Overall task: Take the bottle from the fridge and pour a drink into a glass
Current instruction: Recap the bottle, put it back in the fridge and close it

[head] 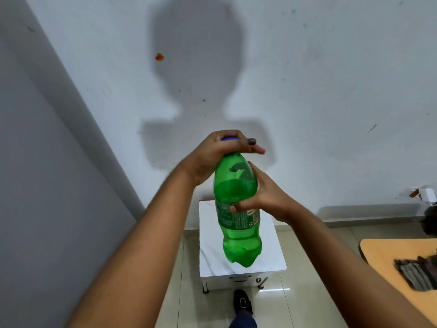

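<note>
Bottle (237,209) hangs upright in the air above the white fridge (241,235), your right hand (264,200) wrapped round its label to steady it while your left hand (222,152) cups the blue cap (229,138), apparently for unscrewing.

a pale wall (307,67) fills the upper view, scuffed, with a small orange spot (159,57) and a head-and-shoulders shadow (198,67) cast on it. a grey panel (47,162) slants down the left side. below stands a small white cabinet (210,256) on a glossy tiled floor (295,292). at right is the corner of an orange bench (390,252) with a dark folded cloth (416,273) lying on it. a black shoe (242,301) shows on the floor in front of the cabinet.
</note>
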